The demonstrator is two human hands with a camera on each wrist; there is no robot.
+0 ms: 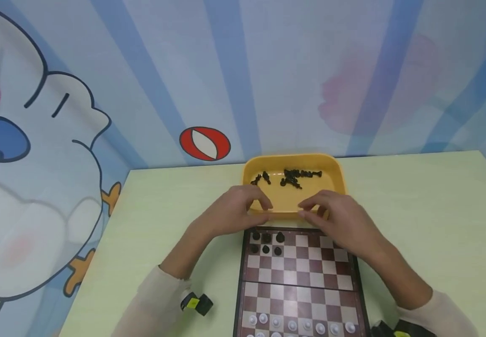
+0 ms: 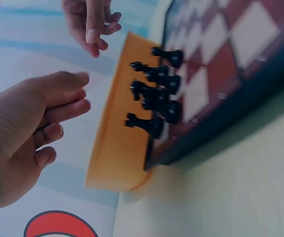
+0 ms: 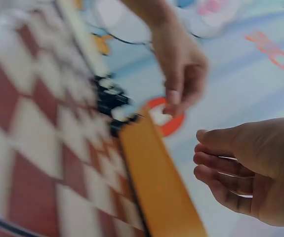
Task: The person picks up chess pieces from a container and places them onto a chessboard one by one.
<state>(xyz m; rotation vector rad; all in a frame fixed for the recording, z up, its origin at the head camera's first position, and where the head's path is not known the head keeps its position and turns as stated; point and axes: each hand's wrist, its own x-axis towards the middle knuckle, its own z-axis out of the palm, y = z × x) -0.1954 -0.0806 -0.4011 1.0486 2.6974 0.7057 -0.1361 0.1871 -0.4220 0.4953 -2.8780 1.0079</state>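
Head view: both hands hover over the near rim of the yellow tray (image 1: pixel 338 174), which stands at the far edge of the pale green desk (image 1: pixel 428 215), against the striped wall. The left hand (image 1: pixel 230 213) has its fingers (image 1: pixel 264 202) loosely bent and slightly spread, holding nothing; they lie at or just above the tray's near rim, and contact cannot be told. The right hand (image 1: pixel 344 220) is posed likewise, fingers relaxed and empty, over the rim and the far edge of the chessboard (image 1: pixel 297 281).

The chessboard lies directly in front of the tray, touching or nearly touching it. Five black pieces (image 1: pixel 266 242) stand on its far left squares, just below the left hand. A row of white pieces (image 1: pixel 299 325) stands along the board's near edge. Loose black pieces (image 1: pixel 293 177) lie scattered in the far part of the tray.

Left wrist view: the standing black pieces (image 2: pixel 156 94) appear between the board and the tray wall (image 2: pixel 117 148); the left hand's fingers (image 2: pixel 62 106) are extended, apart from the tray.

Right wrist view: blurred; the right hand (image 3: pixel 245 168) is empty beside the tray rim (image 3: pixel 156 182).
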